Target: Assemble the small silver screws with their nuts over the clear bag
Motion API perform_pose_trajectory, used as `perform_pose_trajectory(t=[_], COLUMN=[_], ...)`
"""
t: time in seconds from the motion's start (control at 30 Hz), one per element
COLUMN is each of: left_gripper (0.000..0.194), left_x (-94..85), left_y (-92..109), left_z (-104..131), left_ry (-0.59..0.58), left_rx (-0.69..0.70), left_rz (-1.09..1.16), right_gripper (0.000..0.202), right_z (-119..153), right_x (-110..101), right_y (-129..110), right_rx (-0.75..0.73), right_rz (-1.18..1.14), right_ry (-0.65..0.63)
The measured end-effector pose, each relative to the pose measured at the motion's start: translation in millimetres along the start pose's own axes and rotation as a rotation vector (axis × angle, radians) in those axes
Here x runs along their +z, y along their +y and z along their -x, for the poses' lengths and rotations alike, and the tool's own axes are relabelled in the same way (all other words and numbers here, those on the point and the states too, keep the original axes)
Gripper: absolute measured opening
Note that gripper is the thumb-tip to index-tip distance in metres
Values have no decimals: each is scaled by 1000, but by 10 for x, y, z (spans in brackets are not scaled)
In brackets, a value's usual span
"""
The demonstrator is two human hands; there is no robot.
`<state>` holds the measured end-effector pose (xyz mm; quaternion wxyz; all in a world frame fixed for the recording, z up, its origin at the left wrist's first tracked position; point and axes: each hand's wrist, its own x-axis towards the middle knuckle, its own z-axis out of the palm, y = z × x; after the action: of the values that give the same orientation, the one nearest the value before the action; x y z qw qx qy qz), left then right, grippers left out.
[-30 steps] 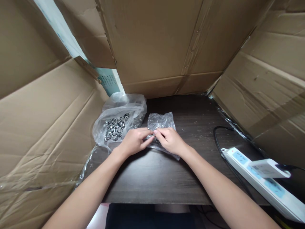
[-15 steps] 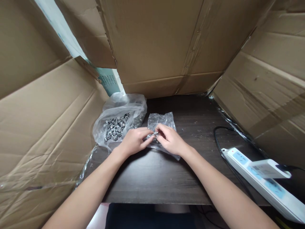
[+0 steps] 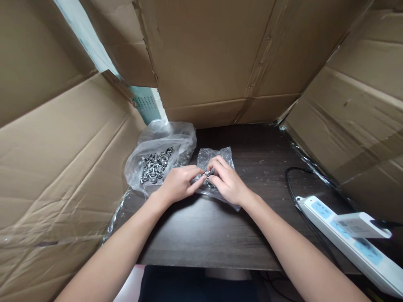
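Over a small clear plastic bag [image 3: 225, 155] on the dark table, my left hand [image 3: 181, 182] pinches a small metal screw [image 3: 207, 174] between thumb and fingertips. My right hand [image 3: 227, 180] is at the screw's other side, its thumb and fingers curved round it; whether they touch it is too small to tell. More small metal pieces lie in the bag below the fingers, partly hidden. To the left, a larger open plastic bag [image 3: 132, 167] holds several loose metal screws [image 3: 155, 165].
Cardboard walls [image 3: 217, 54] stand at the back and both sides. At the right lies a white power strip [image 3: 343, 239] with a white plug-in adapter [image 3: 359, 224] and a black cable [image 3: 288, 184]. The dark table [image 3: 208, 235] has its front edge near my lap.
My right hand's fingers have lifted and spread slightly from the screw, showing more of the metal pieces beneath. My left hand keeps its pinch. The whole view has shifted slightly.
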<state>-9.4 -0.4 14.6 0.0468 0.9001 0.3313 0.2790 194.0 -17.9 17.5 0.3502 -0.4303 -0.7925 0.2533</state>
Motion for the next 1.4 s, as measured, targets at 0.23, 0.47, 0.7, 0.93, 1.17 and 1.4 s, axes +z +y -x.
perform_pose_trajectory(t=[0.23,0.47,0.7,0.93,1.17,1.4], left_gripper=[20,20,19,19,20,19], left_x=[2,-3,15,14,13,17], left_y=[23,27,18,15,19,21], left_z=[-4,-3,-2,-1,2,2], left_ry=[-22,12,75,96,95,106], left_rx=[27,25,52,63,71,58], left_rz=[-18,1,-1,-2,-9,4], right_gripper=[27,5,25,4,22,5], right_z=[1,17,-2,21,4,17], right_x=[39,2,45,15,42,9], right_y=[26,-15,15,3,19,-6], right_rx=[10,12,-24,-38,-53,-49], right_rz=[37,-12,-25,-42,-25,-25], right_ry=[13,39,-5,31,15,48])
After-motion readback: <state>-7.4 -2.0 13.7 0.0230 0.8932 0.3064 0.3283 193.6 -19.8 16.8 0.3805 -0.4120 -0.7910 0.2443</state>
